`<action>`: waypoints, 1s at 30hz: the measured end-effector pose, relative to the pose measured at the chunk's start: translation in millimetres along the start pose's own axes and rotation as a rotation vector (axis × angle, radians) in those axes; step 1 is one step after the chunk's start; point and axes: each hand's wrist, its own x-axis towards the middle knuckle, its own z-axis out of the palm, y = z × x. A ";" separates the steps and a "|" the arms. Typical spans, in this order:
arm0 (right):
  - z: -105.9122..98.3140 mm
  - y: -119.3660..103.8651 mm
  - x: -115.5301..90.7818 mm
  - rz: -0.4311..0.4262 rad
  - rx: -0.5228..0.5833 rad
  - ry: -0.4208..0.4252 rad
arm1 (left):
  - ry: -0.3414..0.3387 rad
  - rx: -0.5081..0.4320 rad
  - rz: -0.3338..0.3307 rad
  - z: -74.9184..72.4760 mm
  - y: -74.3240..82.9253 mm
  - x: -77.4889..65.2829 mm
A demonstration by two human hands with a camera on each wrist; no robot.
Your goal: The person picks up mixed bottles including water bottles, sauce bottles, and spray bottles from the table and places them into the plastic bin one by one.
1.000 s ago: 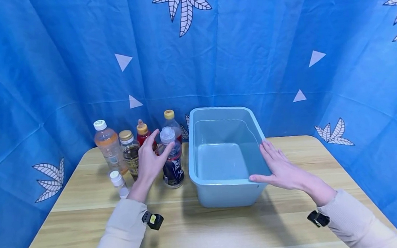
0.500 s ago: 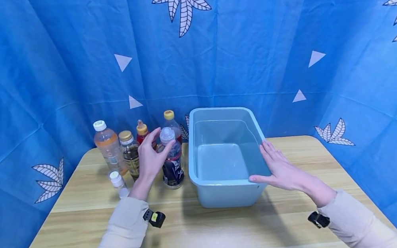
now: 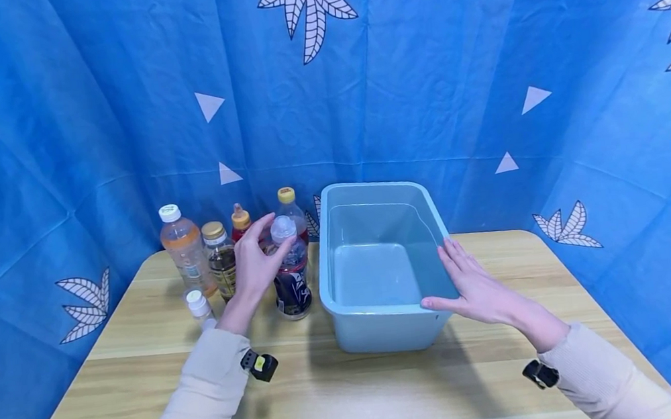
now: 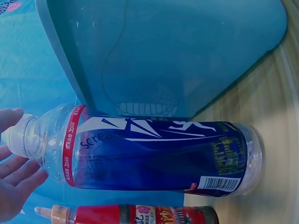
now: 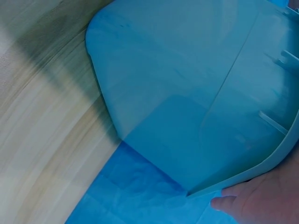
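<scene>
My left hand (image 3: 255, 261) reaches to a clear bottle with a dark blue label (image 3: 292, 281), which stands upright beside the tub. In the left wrist view, thumb and fingers spread around the bottle's cap (image 4: 19, 135); whether they touch it I cannot tell. A pale blue tub (image 3: 377, 330) stands to the right of the bottle. On its near right corner rests my right hand (image 3: 479, 287), fingers straight along the rim and thumb on the front edge. The right wrist view shows this hand (image 5: 268, 198) against the tub's rim.
To the left stand an orange-banded bottle (image 3: 184, 247), a gold-capped dark bottle (image 3: 222, 267) and a small white-capped bottle (image 3: 199, 305). Behind my left hand are a red squeeze bottle (image 3: 240, 220) and a yellow-capped bottle (image 3: 290, 208). A blue curtain (image 3: 451, 90) backs the wooden table (image 3: 354, 403).
My left hand's fingertips have shifted slightly right, closer around the bottle's cap. The right hand, the tub and the bottles stay where they were.
</scene>
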 end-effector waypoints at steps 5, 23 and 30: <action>0.6 0.6 -0.7 0.001 0.005 0.002 | -0.024 -0.013 -0.011 -1.7 0.7 1.3; 1.8 1.1 0.2 0.013 0.013 0.002 | -0.047 0.051 -0.021 -11.4 8.7 2.4; 1.6 0.1 -0.5 0.016 0.009 0.002 | -0.043 0.072 0.016 -17.4 20.2 4.2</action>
